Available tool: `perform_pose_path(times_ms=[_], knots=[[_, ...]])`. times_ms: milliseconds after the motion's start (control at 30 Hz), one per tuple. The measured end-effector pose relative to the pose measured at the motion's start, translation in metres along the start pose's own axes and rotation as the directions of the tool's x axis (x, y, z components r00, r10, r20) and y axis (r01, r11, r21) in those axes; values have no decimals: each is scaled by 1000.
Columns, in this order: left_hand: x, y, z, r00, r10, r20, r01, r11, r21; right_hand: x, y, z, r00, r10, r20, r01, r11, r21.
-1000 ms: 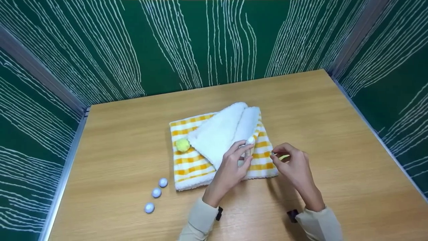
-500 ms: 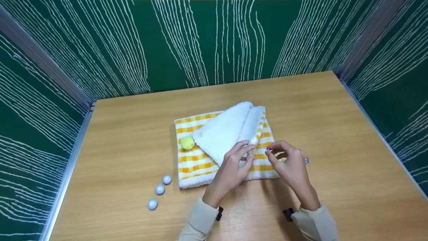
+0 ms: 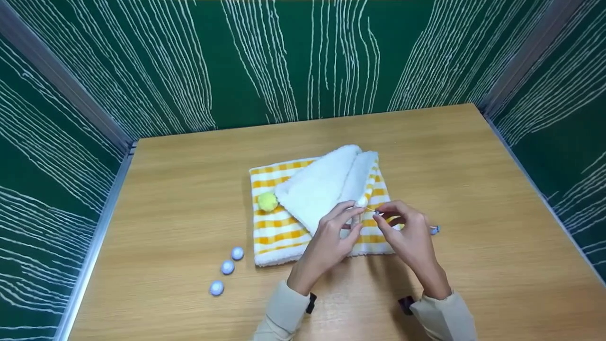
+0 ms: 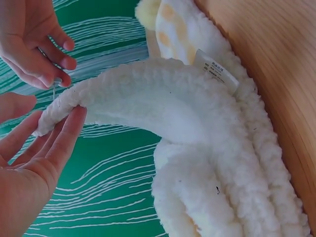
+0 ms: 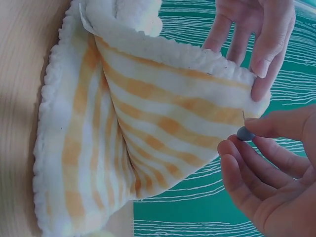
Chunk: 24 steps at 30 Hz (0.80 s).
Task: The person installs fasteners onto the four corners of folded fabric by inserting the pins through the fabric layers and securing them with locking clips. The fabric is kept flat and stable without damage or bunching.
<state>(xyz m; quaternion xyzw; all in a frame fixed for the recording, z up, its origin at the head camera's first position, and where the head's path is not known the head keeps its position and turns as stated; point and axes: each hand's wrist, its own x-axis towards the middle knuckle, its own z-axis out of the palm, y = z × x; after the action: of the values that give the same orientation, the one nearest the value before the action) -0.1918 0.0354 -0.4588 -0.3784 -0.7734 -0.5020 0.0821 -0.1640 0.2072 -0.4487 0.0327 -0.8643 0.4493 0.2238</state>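
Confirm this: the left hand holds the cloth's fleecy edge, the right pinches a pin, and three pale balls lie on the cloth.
Not the last part: the head view shows the three pale balls on the table, beside the cloth. The left hand does hold its fleecy edge, and the right hand pinches a pin.

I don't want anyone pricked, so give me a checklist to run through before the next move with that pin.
1. Left hand grips the blanket by its edge: ok.
2. Right hand pinches the pin by its rounded head: ok.
3. Left hand well clear of the pin: not ok, close beside it.
4. Pin's tip through the cloth: cannot tell.
5. Three pale balls on the table, apart from the blanket: ok.
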Motion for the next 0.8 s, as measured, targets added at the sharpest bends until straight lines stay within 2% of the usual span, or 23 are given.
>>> perform_pose_path(times_ms=[333,533,800], knots=[[-1,3,0,999,-6,32,6,1000,-2,1,-3,4,1000,16,27,-16,1000,-12],[-1,6,4,998,22,59,-23,1000,14,0,-2,5,1000,-15,13,15,1000,-6],[-4,6,8,998,10,64,-13,999,44,-2,1,7,997,-74,14,73,997,29]])
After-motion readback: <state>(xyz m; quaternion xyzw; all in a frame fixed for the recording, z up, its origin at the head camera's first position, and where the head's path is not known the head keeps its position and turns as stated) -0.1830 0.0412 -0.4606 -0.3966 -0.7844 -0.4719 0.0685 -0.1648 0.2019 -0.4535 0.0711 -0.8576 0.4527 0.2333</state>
